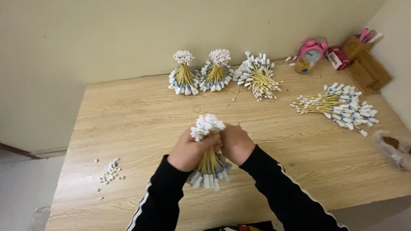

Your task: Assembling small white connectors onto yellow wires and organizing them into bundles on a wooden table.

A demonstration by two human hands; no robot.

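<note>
**Both hands clamp a bundle of yellow leads over the middle of the table**

Hands meet around one bundle of thin yellow leads (208, 160), held upright above the wooden table (141, 128), at the near middle of it. The left hand (188, 150) is wrapped tight round the stems, fingers fully closed, so the white tips bunch into a tuft above the fist while the white and blue tags fan out below. The right hand (236, 143) presses in from the other side, also curled shut against the same stems; whether its fingertips pinch anything else I cannot tell. Gripping at the waist like this seems to keep the leads gathered and even.

Toward the table's far edge, two finished-looking bundles (200, 73) stand on their splayed tags, which likely serve as a base. Right of them a looser bundle (257, 76) lies tipped over, and further right a pile of leads (338, 105) lies flat. Small white caps (110, 172) are scattered at the table's left edge. A pink alarm clock (311, 51) sits at the far right corner.
</note>
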